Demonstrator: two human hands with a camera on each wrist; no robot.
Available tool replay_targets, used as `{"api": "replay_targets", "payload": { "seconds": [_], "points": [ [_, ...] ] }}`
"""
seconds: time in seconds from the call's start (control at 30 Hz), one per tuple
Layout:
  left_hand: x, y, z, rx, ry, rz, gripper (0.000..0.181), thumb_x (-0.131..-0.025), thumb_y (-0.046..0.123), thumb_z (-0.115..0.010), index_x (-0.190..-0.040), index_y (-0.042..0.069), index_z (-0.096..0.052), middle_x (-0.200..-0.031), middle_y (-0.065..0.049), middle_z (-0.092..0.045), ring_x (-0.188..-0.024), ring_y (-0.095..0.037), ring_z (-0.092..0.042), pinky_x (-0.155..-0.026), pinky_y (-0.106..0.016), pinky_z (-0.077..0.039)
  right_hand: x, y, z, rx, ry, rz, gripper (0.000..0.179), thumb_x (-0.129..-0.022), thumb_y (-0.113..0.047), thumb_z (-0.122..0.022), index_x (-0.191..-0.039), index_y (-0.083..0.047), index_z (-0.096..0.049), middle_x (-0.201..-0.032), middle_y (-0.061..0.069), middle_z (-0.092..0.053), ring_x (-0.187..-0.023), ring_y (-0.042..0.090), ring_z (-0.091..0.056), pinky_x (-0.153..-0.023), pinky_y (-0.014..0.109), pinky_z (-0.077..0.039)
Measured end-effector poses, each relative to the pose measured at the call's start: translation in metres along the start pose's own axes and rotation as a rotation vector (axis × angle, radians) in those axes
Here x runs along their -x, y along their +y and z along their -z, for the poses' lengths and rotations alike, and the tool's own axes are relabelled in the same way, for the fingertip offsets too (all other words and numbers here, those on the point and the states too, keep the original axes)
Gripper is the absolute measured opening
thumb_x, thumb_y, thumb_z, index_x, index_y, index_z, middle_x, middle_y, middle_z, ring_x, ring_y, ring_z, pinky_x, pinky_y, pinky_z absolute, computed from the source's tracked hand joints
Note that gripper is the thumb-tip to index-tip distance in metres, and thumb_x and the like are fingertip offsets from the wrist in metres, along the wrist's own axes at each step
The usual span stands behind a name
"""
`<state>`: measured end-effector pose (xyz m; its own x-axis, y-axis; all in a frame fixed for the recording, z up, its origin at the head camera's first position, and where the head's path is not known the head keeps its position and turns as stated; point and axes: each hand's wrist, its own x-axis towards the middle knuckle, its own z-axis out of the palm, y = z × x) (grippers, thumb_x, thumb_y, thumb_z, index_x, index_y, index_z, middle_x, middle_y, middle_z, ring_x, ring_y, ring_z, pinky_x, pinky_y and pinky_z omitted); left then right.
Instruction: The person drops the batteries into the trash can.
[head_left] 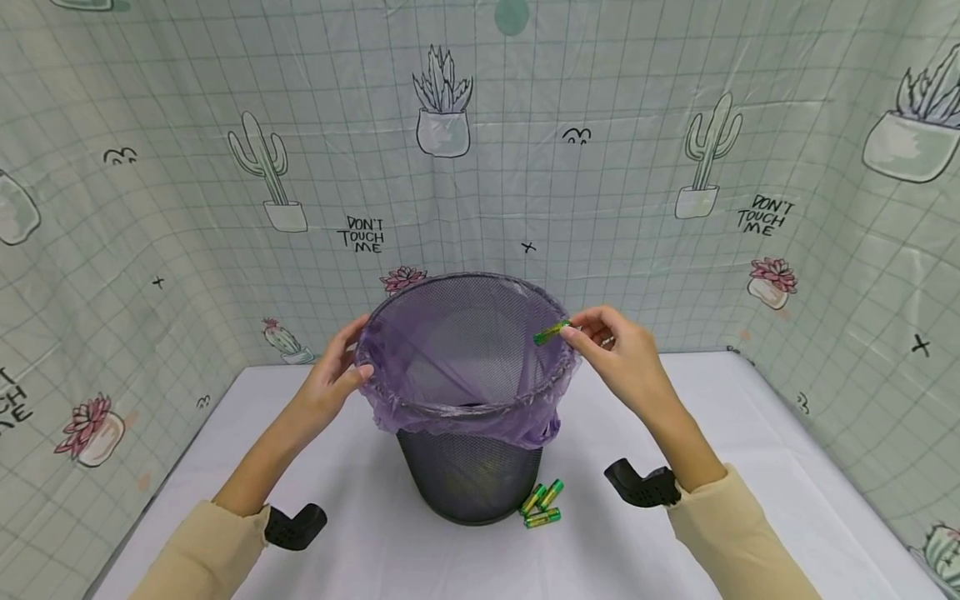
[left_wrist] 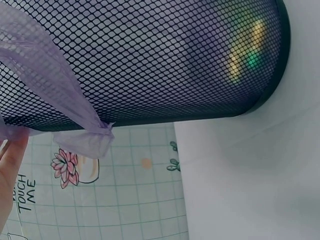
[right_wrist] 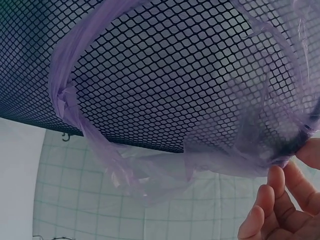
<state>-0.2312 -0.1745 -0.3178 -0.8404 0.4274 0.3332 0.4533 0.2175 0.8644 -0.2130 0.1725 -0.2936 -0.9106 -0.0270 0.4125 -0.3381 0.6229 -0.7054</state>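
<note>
One white table [head_left: 585, 558] adjoins cloth walls [head_left: 480, 208] (gridded), the right grip [head_left: 624, 354] pinching a battery [head_left: 550, 333], the left grip [head_left: 330, 375] a bin rim [head_left: 465, 412].

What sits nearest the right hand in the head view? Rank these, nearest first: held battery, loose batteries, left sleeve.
1. Held battery: pinched in the right hand, near the right side of the bin.
2. Loose batteries: lower down, by the right of the bin's base.
3. Left sleeve: at lower left, across the bin.
</note>
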Motion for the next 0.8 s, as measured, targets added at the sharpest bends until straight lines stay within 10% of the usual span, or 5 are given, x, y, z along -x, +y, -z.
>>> {"api": "replay_targets", "payload": {
  "seconds": [0.8],
  "points": [
    [0.000,0.000,0.000,-0.006,0.003,0.012,0.063,-0.095,0.013,-0.041,-0.148,0.005,-0.010,-0.147,-0.021,-0.017,-0.131,-0.040,-0.027,-0.089,-0.011,-0.037,0.020,0.014,-0.006,-0.016,0.014,-0.029,0.030,-0.096,-0.028,-0.049,-0.108,-0.002,-0.058,-0.094,0.011,-0.063,-0.083,0.016,-0.055,-0.072,0.022,-0.044]
  ]
}}
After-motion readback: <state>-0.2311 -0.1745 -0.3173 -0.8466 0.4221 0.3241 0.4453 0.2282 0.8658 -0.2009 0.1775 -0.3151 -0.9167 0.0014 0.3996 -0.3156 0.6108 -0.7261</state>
